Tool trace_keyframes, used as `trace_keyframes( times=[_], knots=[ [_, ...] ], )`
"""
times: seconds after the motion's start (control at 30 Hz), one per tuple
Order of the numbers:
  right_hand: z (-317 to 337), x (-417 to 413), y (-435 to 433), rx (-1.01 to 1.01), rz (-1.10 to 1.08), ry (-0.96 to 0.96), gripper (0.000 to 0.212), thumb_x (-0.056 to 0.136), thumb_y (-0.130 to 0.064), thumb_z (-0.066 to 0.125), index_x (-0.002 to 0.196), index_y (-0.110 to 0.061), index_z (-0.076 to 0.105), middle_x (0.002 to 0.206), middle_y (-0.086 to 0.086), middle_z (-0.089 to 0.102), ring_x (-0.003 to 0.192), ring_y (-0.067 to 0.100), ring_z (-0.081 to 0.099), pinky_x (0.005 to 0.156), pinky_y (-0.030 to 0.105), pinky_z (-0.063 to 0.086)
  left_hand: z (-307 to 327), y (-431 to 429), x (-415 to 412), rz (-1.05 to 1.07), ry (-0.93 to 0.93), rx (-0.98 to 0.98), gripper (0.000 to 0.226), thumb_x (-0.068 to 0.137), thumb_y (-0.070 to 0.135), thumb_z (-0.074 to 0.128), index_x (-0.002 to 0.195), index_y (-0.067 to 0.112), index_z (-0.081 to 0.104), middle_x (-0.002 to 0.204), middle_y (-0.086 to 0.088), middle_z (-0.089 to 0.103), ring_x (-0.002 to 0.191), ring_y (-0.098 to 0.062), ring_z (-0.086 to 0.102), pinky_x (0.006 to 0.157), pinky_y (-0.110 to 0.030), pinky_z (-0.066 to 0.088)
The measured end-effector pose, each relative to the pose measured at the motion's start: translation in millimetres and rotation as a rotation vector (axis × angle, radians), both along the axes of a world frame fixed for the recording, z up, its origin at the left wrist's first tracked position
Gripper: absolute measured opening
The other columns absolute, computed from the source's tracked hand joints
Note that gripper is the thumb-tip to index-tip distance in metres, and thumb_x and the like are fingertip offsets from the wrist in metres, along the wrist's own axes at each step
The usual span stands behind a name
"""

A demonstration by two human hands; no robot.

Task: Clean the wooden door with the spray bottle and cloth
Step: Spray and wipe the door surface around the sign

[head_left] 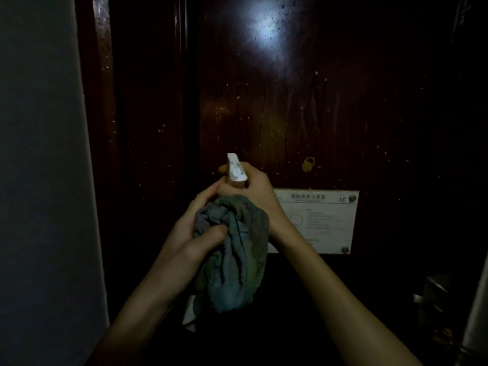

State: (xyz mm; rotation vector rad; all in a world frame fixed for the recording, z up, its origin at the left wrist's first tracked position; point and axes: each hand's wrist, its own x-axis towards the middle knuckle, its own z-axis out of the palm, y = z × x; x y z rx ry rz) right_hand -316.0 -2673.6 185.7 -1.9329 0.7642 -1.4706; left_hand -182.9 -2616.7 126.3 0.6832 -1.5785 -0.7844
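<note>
A person stands close to a dark wooden door [290, 101], which fills the centre and right of the frame, with the spray bottle [235, 169] raised at mid-frame. The right hand [257, 186] is wrapped round the bottle's neck, and the white spray head points up and away toward the panel. The left hand [190, 228], just below and to the left, bunches a grey-green cloth [237, 260] in curled fingers with the thumb pressed into the folds. Its fingertips appear to touch the bottle too.

Droplets [264, 30] glisten in a patch of glare at upper centre (apparently spray already on the wood). The step in hand looks to be spraying. Done well, it calls for aiming the nozzle at bare wood above the white sign [330, 220] at centre right. Short pulls would serve better than a soaking, with the cloth kept clear of the nozzle so the mist reaches the door. The printed sign and the small brass fitting [308, 164] above it are best spared a direct hit. The light is poor and the lower door is hard to read. Wiping should follow the wet patches before they run.
</note>
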Motion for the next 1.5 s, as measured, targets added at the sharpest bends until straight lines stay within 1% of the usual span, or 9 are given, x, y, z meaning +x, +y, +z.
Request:
trace_keyframes(
  times=[0.1, 0.17, 0.4, 0.5, 0.83, 0.97, 1.07, 1.4, 1.5],
  knots=[
    [5.5, 2.4, -3.9, -0.041, -0.195, -0.107, 0.007, 0.078, -0.015, 0.069, 0.074, -0.018, 0.064, 0.061, -0.012, 0.058, 0.06, 0.007, 0.054, 0.058, 0.025, 0.041, 8.5, 0.7, -2.8, -0.01, 0.054, 0.02, 0.073, 0.063, 0.045, 0.067, 0.135, 0.043, 0.055, 0.129, 0.012, 0.069, 0.119, -0.009, 0.065, 0.096, -0.033, 0.05],
    [6.9, 3.5, -7.2, -0.064, -0.255, -0.16, 0.034, 0.083, -0.013, 0.065, 0.055, -0.023, 0.049, 0.045, -0.015, 0.045, 0.048, 0.006, 0.041, 0.053, 0.026, 0.034, 12.3, -0.4, -2.6, 0.021, 0.079, 0.025, 0.072, 0.061, 0.048, 0.067, 0.132, 0.044, 0.056, 0.125, 0.015, 0.07, 0.116, -0.008, 0.067, 0.095, -0.034, 0.051],
    [15.8, -13.6, -10.8, -0.233, -0.388, -0.217, 0.041, 0.09, -0.024, 0.061, 0.057, -0.003, 0.052, 0.048, -0.006, 0.043, 0.049, 0.009, 0.04, 0.051, 0.035, 0.032, 20.3, -0.6, 8.6, 0.139, 0.193, 0.001, 0.046, 0.072, 0.037, 0.065, 0.118, 0.028, 0.065, 0.102, 0.005, 0.074, 0.099, -0.018, 0.071, 0.079, -0.032, 0.052],
    [21.0, -20.1, -7.7, -0.277, -0.403, -0.199, 0.045, 0.091, -0.022, 0.061, 0.051, -0.014, 0.043, 0.045, -0.011, 0.039, 0.047, 0.006, 0.037, 0.05, 0.03, 0.029, 24.3, 1.4, 10.5, 0.142, 0.215, 0.003, 0.037, 0.078, 0.03, 0.059, 0.114, 0.025, 0.065, 0.096, 0.005, 0.074, 0.094, -0.018, 0.071, 0.077, -0.033, 0.052],
    [26.1, -31.0, 6.8, -0.242, -0.285, -0.186, 0.038, 0.092, -0.02, 0.062, 0.059, -0.012, 0.046, 0.054, -0.005, 0.043, 0.055, 0.009, 0.041, 0.054, 0.032, 0.031, 28.9, 4.3, 5.2, 0.023, 0.091, -0.086, 0.061, 0.068, 0.043, 0.067, 0.128, 0.032, 0.06, 0.118, 0.004, 0.07, 0.112, -0.019, 0.068, 0.087, -0.03, 0.054],
    [24.5, -36.8, 16.0, -0.006, -0.026, 0.018, 0.01, 0.092, -0.026, 0.064, 0.084, -0.02, 0.061, 0.079, -0.004, 0.06, 0.075, 0.01, 0.057, 0.07, 0.032, 0.044, 27.1, 6.4, -5.6, -0.135, -0.159, -0.087, 0.072, 0.067, 0.043, 0.071, 0.134, 0.052, 0.047, 0.147, 0.013, 0.048, 0.13, -0.005, 0.056, 0.099, -0.03, 0.05],
    [27.5, -54.2, 21.1, 0.183, 0.156, 0.167, 0.019, 0.087, -0.027, 0.062, 0.103, -0.017, 0.059, 0.109, 0.008, 0.054, 0.099, 0.019, 0.058, 0.082, 0.033, 0.046, 24.1, 9.1, -13.4, -0.131, -0.25, -0.102, 0.064, 0.066, 0.044, 0.073, 0.127, 0.045, 0.051, 0.155, 0.015, 0.039, 0.133, -0.007, 0.053, 0.102, -0.036, 0.051],
    [22.0, -61.6, 40.9, 0.255, 0.042, 0.091, 0.04, 0.083, -0.018, 0.077, 0.117, -0.008, 0.058, 0.092, 0.005, 0.069, 0.07, 0.008, 0.069, 0.058, 0.02, 0.053, 23.3, 8.3, -22.0, -0.168, -0.371, -0.029, 0.081, 0.061, 0.048, 0.073, 0.138, 0.028, 0.059, 0.15, 0.015, 0.041, 0.134, 0.008, 0.045, 0.099, -0.011, 0.044],
    [17.3, -65.5, 41.5, 0.277, 0.057, 0.097, 0.04, 0.085, -0.02, 0.075, 0.12, -0.008, 0.059, 0.097, 0.006, 0.071, 0.08, 0.013, 0.072, 0.067, 0.024, 0.055, 21.0, 8.6, -29.4, -0.107, -0.37, -0.017, 0.081, 0.058, 0.051, 0.072, 0.135, 0.027, 0.064, 0.151, 0.016, 0.04, 0.135, 0.007, 0.044, 0.105, -0.016, 0.043]
  ],
)
